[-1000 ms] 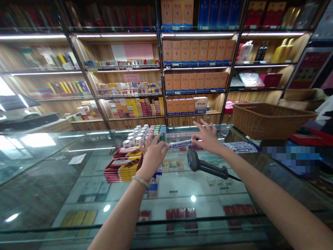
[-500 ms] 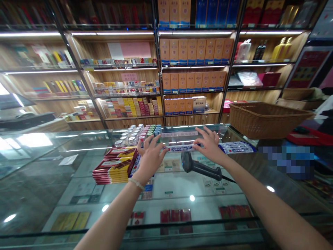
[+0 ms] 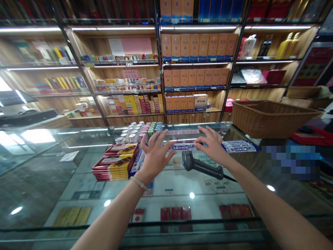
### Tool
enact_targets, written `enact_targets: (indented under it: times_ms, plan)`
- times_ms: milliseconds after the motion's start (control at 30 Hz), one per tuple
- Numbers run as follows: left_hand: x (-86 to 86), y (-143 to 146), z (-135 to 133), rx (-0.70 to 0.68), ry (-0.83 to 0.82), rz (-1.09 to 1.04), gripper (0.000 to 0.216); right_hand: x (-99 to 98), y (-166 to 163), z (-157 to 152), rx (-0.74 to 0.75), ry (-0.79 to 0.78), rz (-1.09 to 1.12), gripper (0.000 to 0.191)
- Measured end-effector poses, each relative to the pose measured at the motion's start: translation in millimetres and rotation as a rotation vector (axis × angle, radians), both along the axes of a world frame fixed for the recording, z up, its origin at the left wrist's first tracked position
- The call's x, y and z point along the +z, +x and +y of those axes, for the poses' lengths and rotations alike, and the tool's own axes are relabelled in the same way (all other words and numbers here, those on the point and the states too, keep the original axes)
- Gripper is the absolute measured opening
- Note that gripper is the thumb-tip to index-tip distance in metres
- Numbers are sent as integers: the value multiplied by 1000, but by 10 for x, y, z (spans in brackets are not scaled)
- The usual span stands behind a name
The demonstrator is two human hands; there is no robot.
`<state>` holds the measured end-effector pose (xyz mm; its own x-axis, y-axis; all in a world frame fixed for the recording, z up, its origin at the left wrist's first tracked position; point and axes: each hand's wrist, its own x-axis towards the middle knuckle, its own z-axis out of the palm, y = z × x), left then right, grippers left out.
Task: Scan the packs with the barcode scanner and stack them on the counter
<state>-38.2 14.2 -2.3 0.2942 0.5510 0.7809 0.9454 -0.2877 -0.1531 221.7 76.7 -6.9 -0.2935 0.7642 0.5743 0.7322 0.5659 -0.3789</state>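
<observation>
A slim blue-and-white candy pack (image 3: 183, 147) with printed lettering lies crosswise between my hands, just above or on the glass counter. My right hand (image 3: 211, 145) pinches its right end between thumb and finger. Beside its left end, my left hand (image 3: 156, 152) has thumb and fingers spread apart. In front of the pack lies a black barcode scanner (image 3: 203, 167). Left of my left hand sit stacked red-and-yellow chocolate wafer packs (image 3: 114, 163) with blue-and-white packs (image 3: 137, 161) alongside. More blue-and-white candy packs (image 3: 240, 146) lie to the right of my right hand.
Small round containers (image 3: 132, 133) with clear, pink, green and blue parts stand in rows behind the wafer packs. A wicker basket (image 3: 270, 119) rests at the counter's right. The glass counter (image 3: 179, 191) shows goods beneath it. Wall shelves (image 3: 195, 64) hold orange boxes.
My left thumb and fingers have parted at the pack's left end and let go of it. My right hand keeps its pinch. The view has shifted slightly.
</observation>
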Motion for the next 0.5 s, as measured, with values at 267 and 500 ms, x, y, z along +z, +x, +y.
enact_targets:
  times_ms: [267,500]
  plan:
    - [-1,2,-4,8,11,-15,23,-51,-49,-36,-16,101,-15,29]
    - [10,-7,0,8,20,-49,21,-31,-30,-115,-54,270,-139,31]
